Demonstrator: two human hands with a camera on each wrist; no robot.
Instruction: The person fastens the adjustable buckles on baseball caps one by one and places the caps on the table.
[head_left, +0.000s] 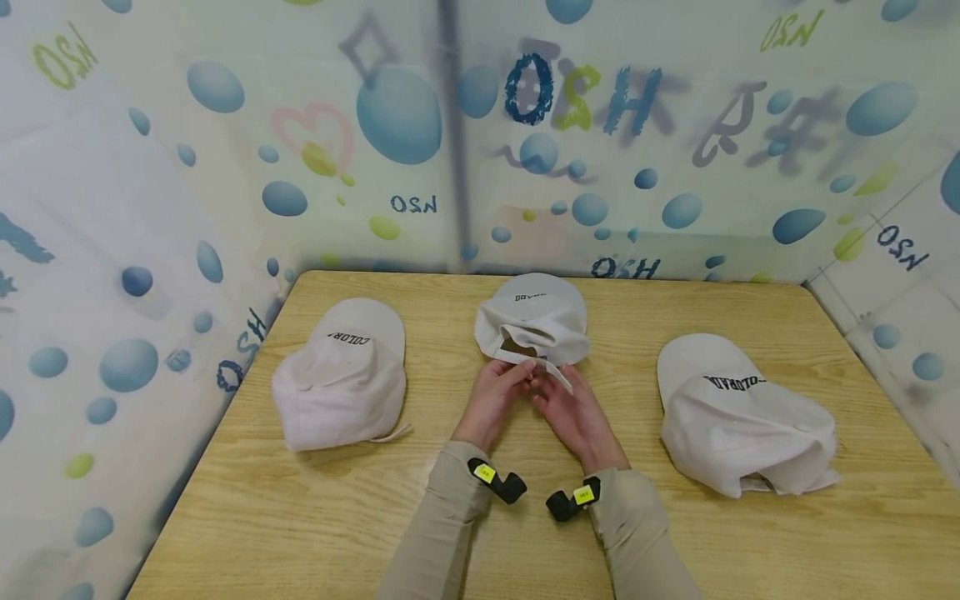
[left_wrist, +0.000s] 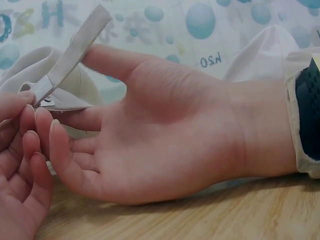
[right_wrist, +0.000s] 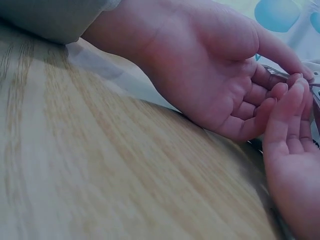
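A white baseball cap (head_left: 534,321) lies at the middle back of the table, its rear opening facing me. At that opening my left hand (head_left: 495,398) pinches the strap (left_wrist: 75,47) between thumb and index finger, close to a small metal buckle (left_wrist: 48,102). My right hand (head_left: 576,417) is palm inward, its fingers curled at the same strap and its thumb by the strap's loose end, which sticks up. In both wrist views the two hands' fingertips meet. The far side of the buckle is hidden behind fingers.
Another white cap (head_left: 341,375) lies to the left, and a third white cap (head_left: 742,417) to the right, both with dark lettering. The wooden table (head_left: 315,517) meets a patterned wall covering (head_left: 517,192) at its back edge. Each wrist wears a black camera band.
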